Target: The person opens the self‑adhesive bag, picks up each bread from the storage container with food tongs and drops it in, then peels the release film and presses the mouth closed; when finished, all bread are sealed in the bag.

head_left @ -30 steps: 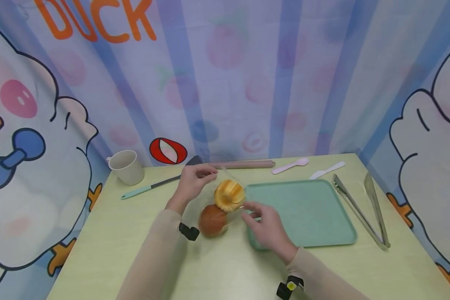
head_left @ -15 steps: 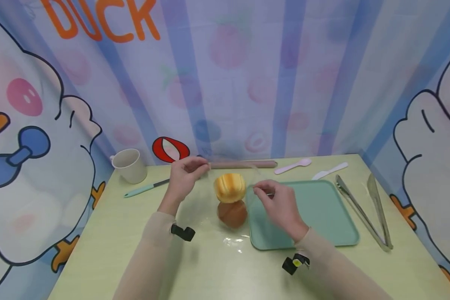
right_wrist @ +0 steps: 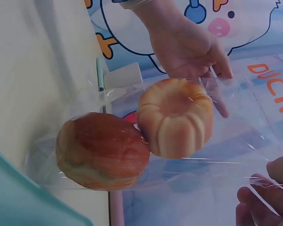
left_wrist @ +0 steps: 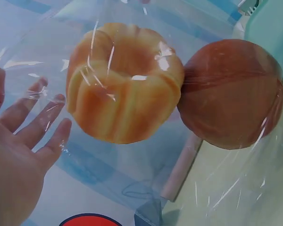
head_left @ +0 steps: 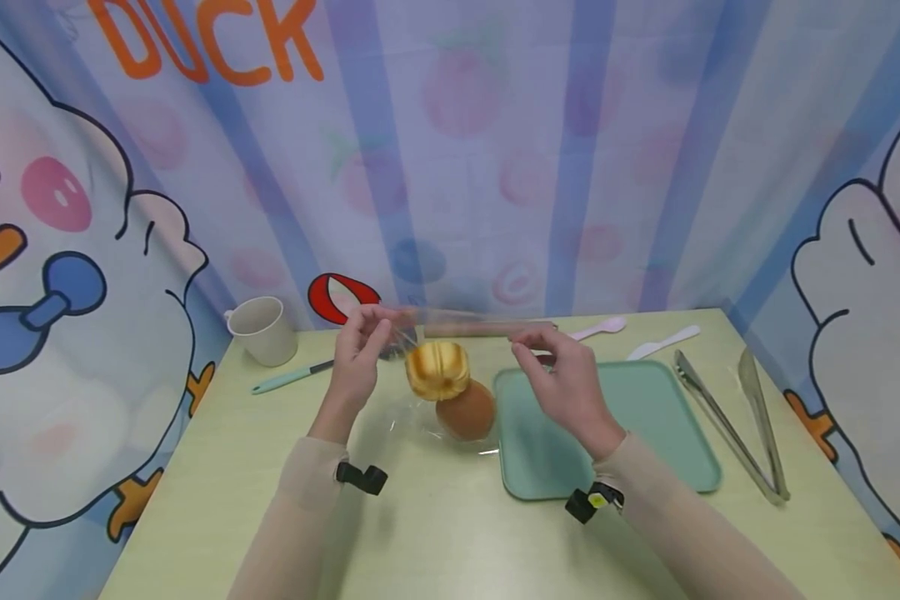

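Note:
A clear plastic bag [right_wrist: 188,172] hangs between my two hands with two breads inside it. One is a yellow, ridged, pumpkin-shaped bread [head_left: 438,371] with a dimple on top; the other is a round brown bun [head_left: 466,411], lower in the bag and pressed up against the first. At the bag's upper left edge my left hand [head_left: 357,354] pinches the film between thumb and fingers, its other fingers spread behind the plastic in the left wrist view. My right hand [head_left: 562,379] pinches the opposite upper edge, over the left part of the green tray [head_left: 637,433].
Metal tongs [head_left: 731,437] lie right of the tray. Along the back are a rolling pin [head_left: 487,330], a pink spoon [head_left: 603,326] and a pale plastic knife [head_left: 663,342]. A beige mug [head_left: 262,332] stands back left, near a spatula with a mint handle [head_left: 288,378].
My right hand has risen and moved away from the left one, spreading the bag's top. The brown bun has shifted right, and the yellow bread has turned and slid slightly left.

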Motion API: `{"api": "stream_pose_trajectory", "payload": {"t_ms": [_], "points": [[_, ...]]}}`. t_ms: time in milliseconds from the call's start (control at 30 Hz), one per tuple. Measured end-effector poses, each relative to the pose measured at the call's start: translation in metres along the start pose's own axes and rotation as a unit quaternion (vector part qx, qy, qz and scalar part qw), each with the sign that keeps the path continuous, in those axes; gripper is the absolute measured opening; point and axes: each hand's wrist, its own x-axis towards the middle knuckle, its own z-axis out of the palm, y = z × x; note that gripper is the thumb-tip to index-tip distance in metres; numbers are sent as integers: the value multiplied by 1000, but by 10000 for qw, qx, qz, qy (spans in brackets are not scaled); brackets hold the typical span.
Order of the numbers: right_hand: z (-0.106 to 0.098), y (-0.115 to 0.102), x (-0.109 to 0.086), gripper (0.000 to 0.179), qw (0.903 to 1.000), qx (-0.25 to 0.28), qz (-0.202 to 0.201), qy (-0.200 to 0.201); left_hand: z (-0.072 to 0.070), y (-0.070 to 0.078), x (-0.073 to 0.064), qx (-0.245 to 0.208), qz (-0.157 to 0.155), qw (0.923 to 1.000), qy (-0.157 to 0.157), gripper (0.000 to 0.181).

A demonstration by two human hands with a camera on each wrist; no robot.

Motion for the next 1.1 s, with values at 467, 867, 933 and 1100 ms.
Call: {"api": "stream_pose_trajectory", "payload": {"t_ms": [467,867,933,1100], "points": [[3,-14,13,6,9956,662,-578,333,1,10,-8,-490,-131,9985,-230,15],[1,-11,17,6,9979,630,-32,141,1,8,-13,-132,60,9999,-52,19],[1,-13,15,5,9982,578,-131,81,0,8,-16,34,-3,9999,163,19],[2,-16,16,6,9978,560,-339,130,-2,9,-17,81,-101,9995,305,16]]}}
